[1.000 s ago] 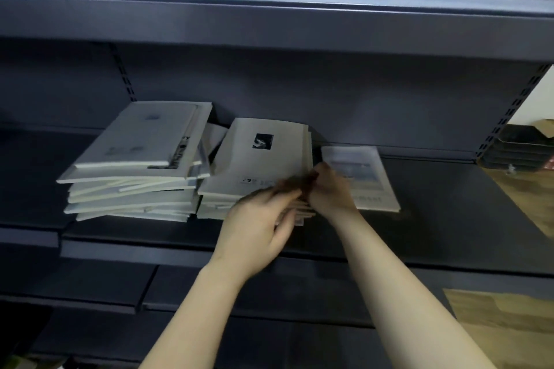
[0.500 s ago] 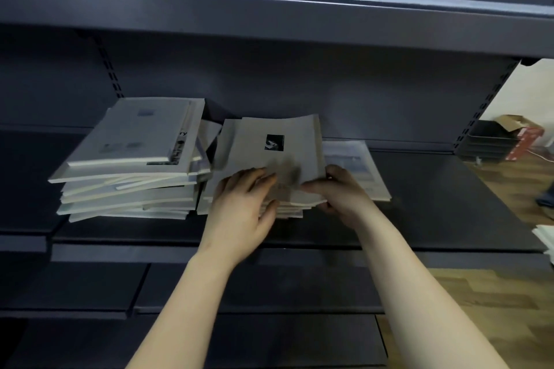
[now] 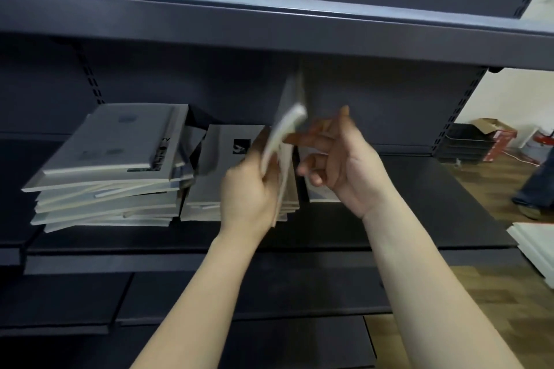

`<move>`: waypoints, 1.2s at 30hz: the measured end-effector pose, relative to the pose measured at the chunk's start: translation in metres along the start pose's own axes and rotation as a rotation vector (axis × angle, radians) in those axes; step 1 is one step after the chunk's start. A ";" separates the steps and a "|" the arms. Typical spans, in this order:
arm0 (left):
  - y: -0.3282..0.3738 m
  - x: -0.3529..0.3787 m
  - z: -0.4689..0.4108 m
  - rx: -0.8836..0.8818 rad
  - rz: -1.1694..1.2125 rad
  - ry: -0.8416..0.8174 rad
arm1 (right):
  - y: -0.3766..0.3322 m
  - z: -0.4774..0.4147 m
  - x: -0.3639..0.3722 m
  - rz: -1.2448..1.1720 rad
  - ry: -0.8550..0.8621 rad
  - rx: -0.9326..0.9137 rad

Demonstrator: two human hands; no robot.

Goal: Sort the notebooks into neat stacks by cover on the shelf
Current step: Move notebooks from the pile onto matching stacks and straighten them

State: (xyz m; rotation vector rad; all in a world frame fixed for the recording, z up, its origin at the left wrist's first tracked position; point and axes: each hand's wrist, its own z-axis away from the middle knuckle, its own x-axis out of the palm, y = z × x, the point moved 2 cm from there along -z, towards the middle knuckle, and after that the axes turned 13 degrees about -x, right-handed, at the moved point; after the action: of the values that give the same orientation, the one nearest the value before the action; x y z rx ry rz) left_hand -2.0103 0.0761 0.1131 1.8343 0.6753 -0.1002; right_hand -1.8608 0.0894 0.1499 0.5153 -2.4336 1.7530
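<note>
Pale notebook stacks, one notebook upright (blurred)

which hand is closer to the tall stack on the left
Left. The left hand, holding a raised notebook, is just right of the tall stack; the right hand is farther right.

Head camera: single wide-angle view, worn on the person. Faces forward and slightly down into the shelf, close in. Upper shelf crosses the top of frame. Left hand and right hand mid-frame, forearms entering from below. Floor at right edge.
</note>
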 end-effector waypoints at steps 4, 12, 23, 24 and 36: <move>-0.006 0.010 0.007 -0.360 0.661 -0.036 | 0.024 0.009 -0.012 0.468 0.238 0.040; -0.014 0.042 0.028 -0.453 0.950 0.000 | 0.051 0.027 -0.019 0.153 0.289 0.152; -0.008 0.095 0.046 -0.059 0.263 -0.314 | 0.031 0.023 -0.132 0.171 0.411 -0.058; -0.009 0.101 0.049 0.008 0.115 -0.317 | 0.026 0.023 -0.148 0.197 0.414 -0.050; -0.030 0.161 0.076 0.021 -0.673 -0.155 | -0.003 0.036 -0.344 0.498 0.457 0.151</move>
State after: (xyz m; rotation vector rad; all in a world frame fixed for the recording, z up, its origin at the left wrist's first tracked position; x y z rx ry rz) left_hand -1.8717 0.0791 -0.0023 1.5306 1.1550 -0.6847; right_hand -1.5327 0.1282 0.0460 -0.4838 -2.2198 1.9540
